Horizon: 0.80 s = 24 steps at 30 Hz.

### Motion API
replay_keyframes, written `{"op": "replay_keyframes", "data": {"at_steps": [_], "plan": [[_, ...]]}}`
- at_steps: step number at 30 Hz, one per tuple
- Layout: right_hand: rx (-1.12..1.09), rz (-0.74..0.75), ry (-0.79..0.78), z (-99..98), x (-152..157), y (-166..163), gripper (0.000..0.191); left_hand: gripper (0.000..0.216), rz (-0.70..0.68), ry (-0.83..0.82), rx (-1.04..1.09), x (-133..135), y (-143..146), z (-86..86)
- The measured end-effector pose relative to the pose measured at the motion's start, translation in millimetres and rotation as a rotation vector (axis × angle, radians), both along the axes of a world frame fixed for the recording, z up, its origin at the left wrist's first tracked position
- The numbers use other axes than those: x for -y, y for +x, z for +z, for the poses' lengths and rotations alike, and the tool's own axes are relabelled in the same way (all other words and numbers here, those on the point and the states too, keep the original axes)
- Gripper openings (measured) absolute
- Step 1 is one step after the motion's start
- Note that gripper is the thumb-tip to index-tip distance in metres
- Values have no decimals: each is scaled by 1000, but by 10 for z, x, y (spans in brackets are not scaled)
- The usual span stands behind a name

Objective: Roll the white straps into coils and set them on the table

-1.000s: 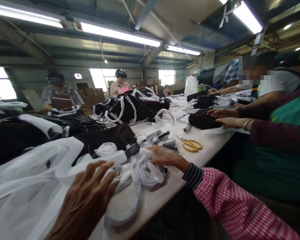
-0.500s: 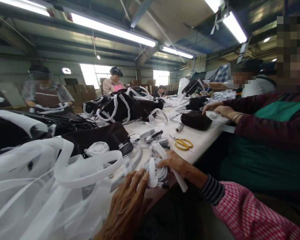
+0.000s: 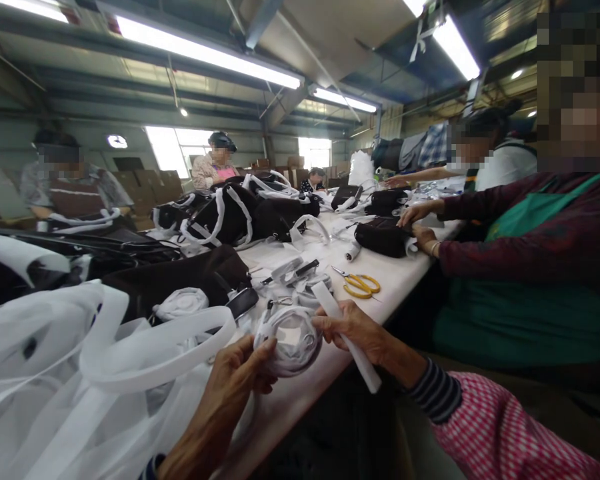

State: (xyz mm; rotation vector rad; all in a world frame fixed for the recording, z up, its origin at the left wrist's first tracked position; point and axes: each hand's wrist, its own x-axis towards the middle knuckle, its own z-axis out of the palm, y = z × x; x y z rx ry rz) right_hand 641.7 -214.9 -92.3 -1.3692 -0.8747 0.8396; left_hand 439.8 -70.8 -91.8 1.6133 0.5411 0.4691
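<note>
A coiled strap in white wrapping point(image 3: 290, 341), with a small metal clasp point(image 3: 280, 303) at its top, is raised just above the table's near edge. My left hand point(image 3: 240, 373) pinches its left side between thumb and fingers. On the other side, my right hand point(image 3: 353, 330) is closed round a flat white strip point(image 3: 364, 370) that slants down to the right. That hand's fingertips also touch the coil's right rim. More wrapped coiled straps point(image 3: 307, 288) lie just behind. A dark bag point(image 3: 175, 277) with a coiled strap point(image 3: 181, 305) on it lies to the left.
White strips and sheets point(image 3: 145, 373) pile up at left. Yellow-handled scissors point(image 3: 361, 285) lie on the table point(image 3: 405, 283) beyond my right hand. Dark bags point(image 3: 230, 217) are heaped farther back. A co-worker in a green apron point(image 3: 505, 320) handles a dark bag point(image 3: 383, 237) at right.
My left hand has gone from lying flat beside the coiled strap to gripping it. The coil is lifted and turned to face me. The strip remains in my right hand.
</note>
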Motion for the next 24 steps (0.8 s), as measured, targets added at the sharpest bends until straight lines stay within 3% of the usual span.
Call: {"op": "replay_keyframes", "data": {"at_steps": [5, 11, 17, 24], "plan": [[109, 17, -12, 31, 64, -93, 35, 49, -57, -19, -16, -32, 14, -32], [-23, 103, -40, 54, 143, -150, 39, 51, -145, -10, -8, -60, 54, -9], [-50, 69, 3, -1, 157, -177, 35, 54, -172, -13, 3, -100, 69, -64], [-27, 38, 22, -23, 128, -283, 34, 47, -116, 302, -7, 75, -23, 42]]}}
